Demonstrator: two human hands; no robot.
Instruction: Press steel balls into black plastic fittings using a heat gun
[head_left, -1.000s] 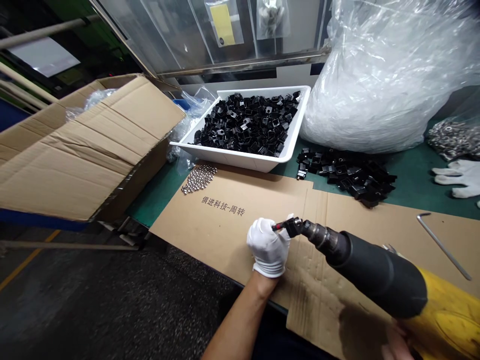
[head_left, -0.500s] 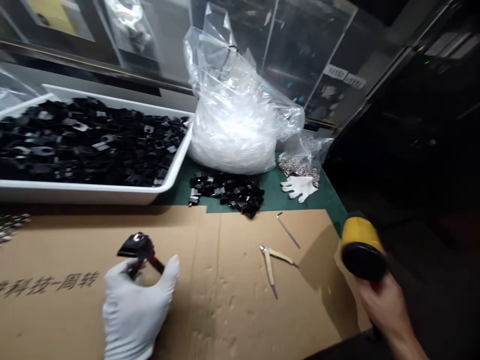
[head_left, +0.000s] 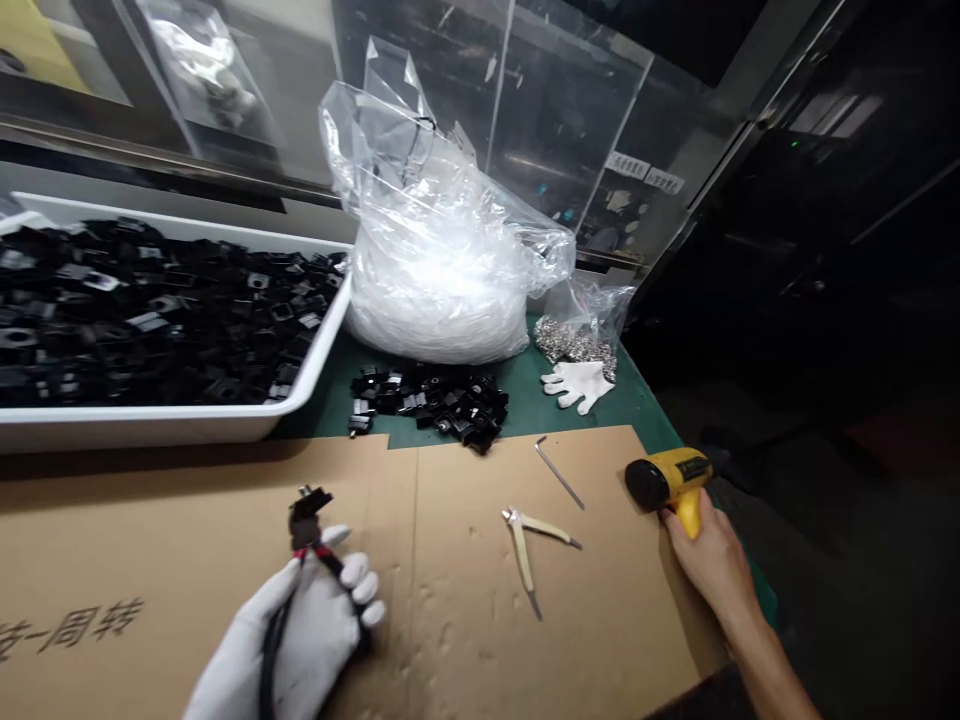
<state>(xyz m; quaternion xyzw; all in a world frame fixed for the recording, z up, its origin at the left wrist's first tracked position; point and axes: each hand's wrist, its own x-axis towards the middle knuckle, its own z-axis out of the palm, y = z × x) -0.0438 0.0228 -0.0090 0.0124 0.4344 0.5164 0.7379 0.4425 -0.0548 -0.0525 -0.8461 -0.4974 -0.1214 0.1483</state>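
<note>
"Near left, holding what?"
"Gripping pliers (head_left: 270, 650) with the gloved left hand (head_left: 307, 630), black part (head_left: 305, 525) in the tips over cardboard (head_left: 446, 640), probably for a safer hold."
"And right?"
"Grasping a yellow power tool (head_left: 675, 474) by its handle with the bare right hand (head_left: 709, 555), likely for control."
"Farther off?"
"Heaped just before a plastic bag (head_left: 439, 280): loose black pieces (head_left: 450, 402), perhaps for easy reach."

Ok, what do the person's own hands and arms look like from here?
The left hand wears a white, fabric-looking glove that covers the fingers and runs off the bottom of the picture, so any cuff or sleeve there is out of view. The right hand is bare, with no glove, and the visible right forearm shows no sleeve.
</note>
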